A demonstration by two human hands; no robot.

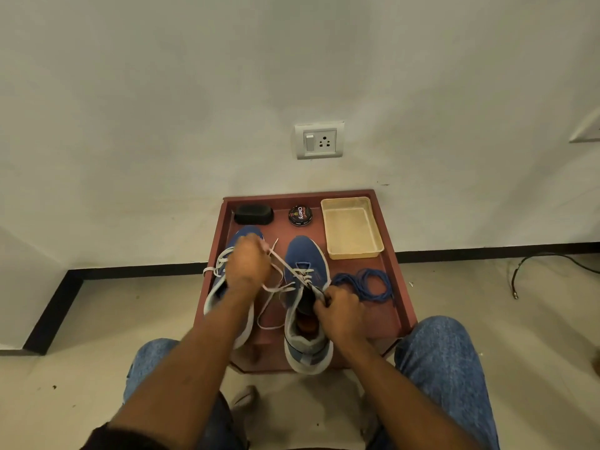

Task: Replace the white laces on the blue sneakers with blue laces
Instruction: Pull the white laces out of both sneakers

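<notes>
Tray (401, 289): reddish-brown, on the floor against the wall; landmark for all below.
Right sneaker (306, 254): blue, mid-tray, toe toward the wall, heel over the tray's near edge; white lace (285, 264) partly threaded, loose loops trailing on the tray to its left.
Left sneaker (216, 293): blue, along the tray's left edge, white lacing visible, partly hidden by the left forearm.
Left hand (248, 264): raised over the tray's left half, fingers clenched round a strand of the white lace, drawn taut.
Right hand (341, 311): at the right sneaker's tongue, fingertips pinching it near the top eyelets.
Blue laces (365, 284): coiled at the tray's right side, untouched.
Basket (352, 250): beige, far right corner.
Polish tin (300, 215): far middle.
Black brush (254, 214): far left corner.
</notes>
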